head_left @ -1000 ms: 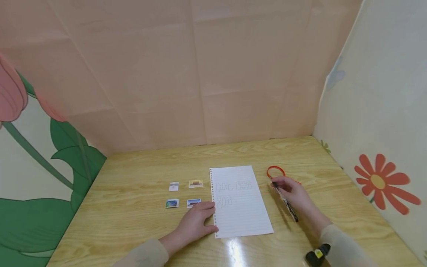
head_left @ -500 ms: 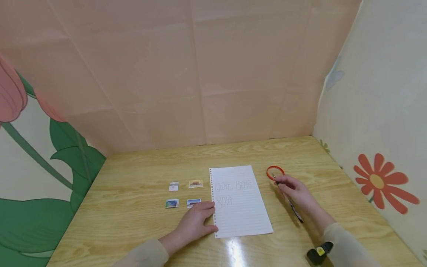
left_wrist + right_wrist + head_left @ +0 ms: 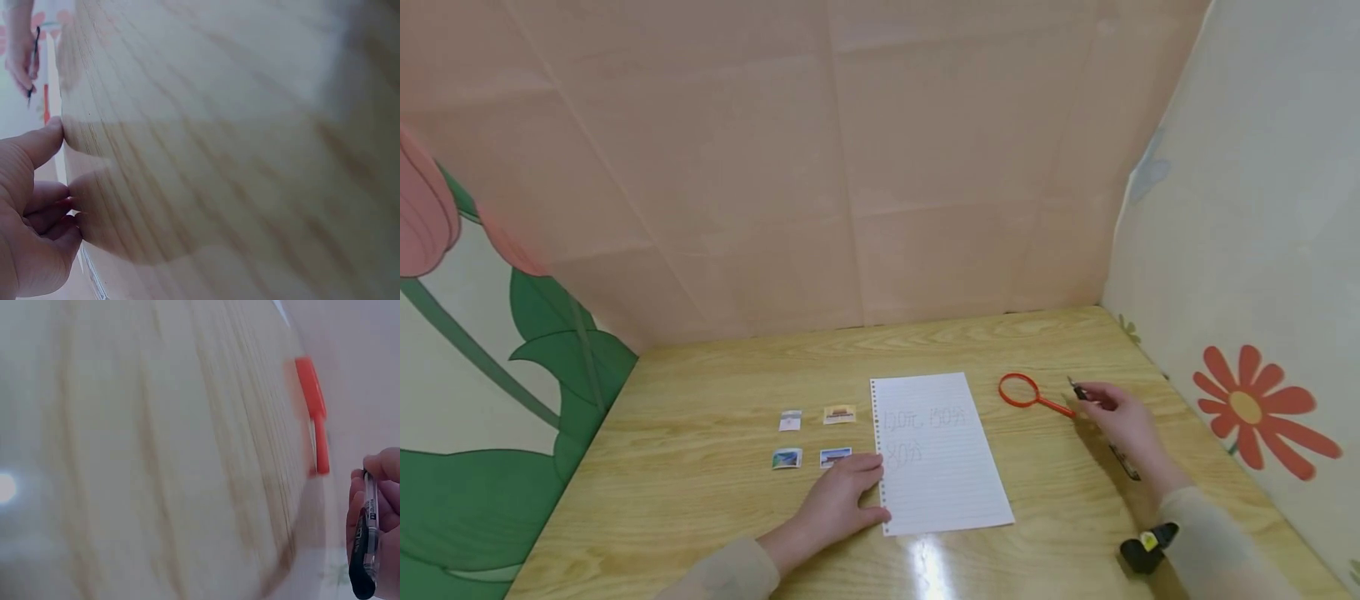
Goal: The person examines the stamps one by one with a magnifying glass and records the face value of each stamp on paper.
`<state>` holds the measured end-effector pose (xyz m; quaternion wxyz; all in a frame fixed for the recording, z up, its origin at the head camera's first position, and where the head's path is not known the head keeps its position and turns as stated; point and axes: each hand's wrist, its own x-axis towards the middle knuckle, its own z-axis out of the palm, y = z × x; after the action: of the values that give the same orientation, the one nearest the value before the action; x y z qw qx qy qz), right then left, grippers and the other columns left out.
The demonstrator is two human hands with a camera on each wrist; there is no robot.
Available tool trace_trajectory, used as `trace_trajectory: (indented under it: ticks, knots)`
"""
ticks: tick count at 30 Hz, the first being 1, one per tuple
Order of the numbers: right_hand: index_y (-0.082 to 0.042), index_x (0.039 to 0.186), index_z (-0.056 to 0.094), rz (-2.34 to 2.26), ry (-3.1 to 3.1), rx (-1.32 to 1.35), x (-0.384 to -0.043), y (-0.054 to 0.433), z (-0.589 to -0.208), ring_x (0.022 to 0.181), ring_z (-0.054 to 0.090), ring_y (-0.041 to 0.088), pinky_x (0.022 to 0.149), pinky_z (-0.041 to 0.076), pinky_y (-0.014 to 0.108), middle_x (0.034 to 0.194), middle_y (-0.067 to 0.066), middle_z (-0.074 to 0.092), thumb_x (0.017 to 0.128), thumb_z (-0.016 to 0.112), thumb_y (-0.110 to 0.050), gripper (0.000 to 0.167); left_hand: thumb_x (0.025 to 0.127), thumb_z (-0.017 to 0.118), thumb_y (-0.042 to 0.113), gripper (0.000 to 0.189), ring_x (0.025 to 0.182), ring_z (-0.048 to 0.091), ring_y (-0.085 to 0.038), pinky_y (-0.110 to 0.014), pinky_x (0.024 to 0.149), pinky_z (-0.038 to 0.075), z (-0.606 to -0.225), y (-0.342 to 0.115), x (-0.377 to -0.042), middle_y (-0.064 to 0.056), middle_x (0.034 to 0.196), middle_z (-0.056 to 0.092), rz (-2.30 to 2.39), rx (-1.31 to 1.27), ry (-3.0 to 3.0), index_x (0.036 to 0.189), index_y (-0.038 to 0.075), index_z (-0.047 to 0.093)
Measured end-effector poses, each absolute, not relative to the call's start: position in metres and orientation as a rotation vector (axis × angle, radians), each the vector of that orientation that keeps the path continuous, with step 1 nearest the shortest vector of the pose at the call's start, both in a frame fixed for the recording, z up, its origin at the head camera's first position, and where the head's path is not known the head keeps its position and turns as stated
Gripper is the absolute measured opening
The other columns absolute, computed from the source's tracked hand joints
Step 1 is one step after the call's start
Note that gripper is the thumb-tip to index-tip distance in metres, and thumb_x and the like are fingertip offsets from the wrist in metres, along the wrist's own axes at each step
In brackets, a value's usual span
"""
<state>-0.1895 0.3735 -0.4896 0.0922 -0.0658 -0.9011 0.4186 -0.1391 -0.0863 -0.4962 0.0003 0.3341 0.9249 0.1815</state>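
Note:
My left hand [image 3: 838, 500] rests at the left edge of a lined sheet of paper [image 3: 951, 475], fingers and thumb touching its punched margin. Handwritten figures, faint in this view, run across the sheet's upper half. To the right, my right hand [image 3: 1123, 425] holds a pen [image 3: 370, 534] between thumb and fingers, its tip pointing away from me. The pen has a clear barrel and a dark clip. Beside that hand a red magnifying glass [image 3: 1056, 407] lies on the table, its handle end close to the fingertips.
Several small stamps lie left of the paper, among them a yellowish one [image 3: 839, 414] and a blue-green one [image 3: 787, 458]. A black device [image 3: 1148, 548] sits at my right sleeve. A pink sheet [image 3: 850, 167] backs the wooden table [image 3: 700, 467]; a flower-painted wall stands right.
My right hand has moved right with the pen, away from the paper and past the magnifying glass, whose lens ring and handle now show fully. The left hand and paper have stayed put.

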Motion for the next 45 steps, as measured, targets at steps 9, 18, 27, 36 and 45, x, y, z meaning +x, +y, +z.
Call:
trace_trajectory:
  ticks: [9,18,27,36,45]
  knots:
    - [-0.001,0.134,0.059,1.225,-2.658,-0.325,-0.195,0.397,-0.493,0.077,0.055,0.007,0.055,0.052,0.026,0.118,0.019,0.060,0.096,0.065,-0.030,0.047,0.083,0.079,0.041,0.064,0.129,0.051,-0.024,-0.037,0.109,0.040,-0.496,-0.087,-0.139,-0.009,0.140,0.057,0.570,1.044,2.903,0.130,0.000,0.063]
    - [0.001,0.127,0.064,1.012,-2.698,-0.287,-0.199,0.409,-0.502,0.090,0.057,0.021,0.060,0.044,0.017,0.111,0.023,0.065,0.095,0.067,-0.019,0.038,0.083,0.079,0.042,0.065,0.129,0.051,-0.024,-0.037,0.109,0.041,-0.496,-0.086,-0.139,-0.008,0.140,0.057,0.557,1.038,2.902,0.130,0.001,0.063]
    - [0.004,0.125,0.063,0.999,-2.715,-0.330,-0.200,0.413,-0.507,0.105,0.058,0.040,0.076,0.045,0.036,0.120,0.028,0.063,0.095,0.066,-0.020,0.039,0.083,0.078,0.042,0.064,0.129,0.051,-0.024,-0.037,0.109,0.040,-0.495,-0.087,-0.139,-0.008,0.139,0.057,0.545,1.057,2.906,0.130,0.001,0.063]
    - [0.007,0.121,0.064,0.940,-2.728,-0.310,-0.201,0.409,-0.502,0.098,0.060,0.041,0.073,0.044,0.039,0.110,0.028,0.066,0.094,0.067,-0.016,0.035,0.083,0.079,0.042,0.065,0.129,0.052,-0.024,-0.037,0.110,0.040,-0.496,-0.087,-0.139,-0.008,0.139,0.057,0.536,1.051,2.920,0.129,0.001,0.064]
    - [0.008,0.122,0.062,0.923,-2.708,-0.297,-0.200,0.407,-0.503,0.096,0.060,0.040,0.072,0.045,0.040,0.108,0.028,0.066,0.093,0.068,-0.016,0.038,0.082,0.079,0.042,0.065,0.129,0.051,-0.024,-0.037,0.110,0.040,-0.496,-0.086,-0.138,-0.008,0.140,0.057,0.535,1.052,2.925,0.129,0.001,0.064]
